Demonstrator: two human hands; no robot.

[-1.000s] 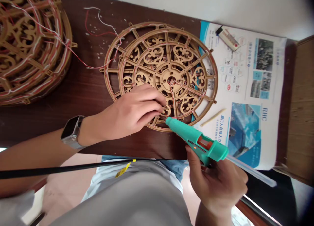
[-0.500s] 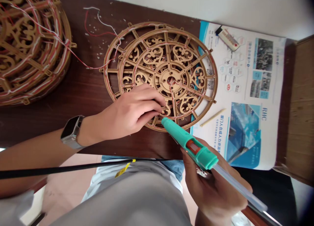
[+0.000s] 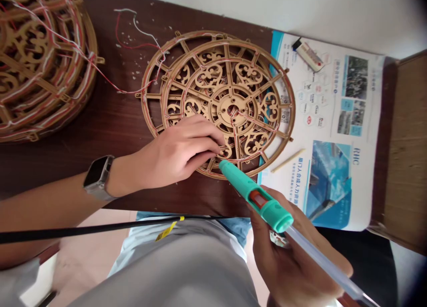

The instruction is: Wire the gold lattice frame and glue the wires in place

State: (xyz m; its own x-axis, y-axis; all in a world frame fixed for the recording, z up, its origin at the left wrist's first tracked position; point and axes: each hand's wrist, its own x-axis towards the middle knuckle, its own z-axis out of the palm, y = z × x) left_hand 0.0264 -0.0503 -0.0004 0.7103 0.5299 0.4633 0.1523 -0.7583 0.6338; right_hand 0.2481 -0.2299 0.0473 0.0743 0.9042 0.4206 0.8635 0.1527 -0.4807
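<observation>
We're up on the person's head here, a single camera looking forward and steeply down, right on top of the action! The dark wooden desk (image 3: pixel 120 44) fills the upper frame at close range, the left hand (image 3: pixel 176 153) and right hand (image 3: pixel 296 271) come in just below it, and the grey shirt (image 3: pixel 167 271) runs along the bottom edge.

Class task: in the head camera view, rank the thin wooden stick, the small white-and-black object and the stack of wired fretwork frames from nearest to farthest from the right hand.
From the right hand:
1. thin wooden stick, on the poster, just above the hand
2. small white-and-black object, at the poster's top
3. stack of wired fretwork frames, far left on the dark table
</observation>
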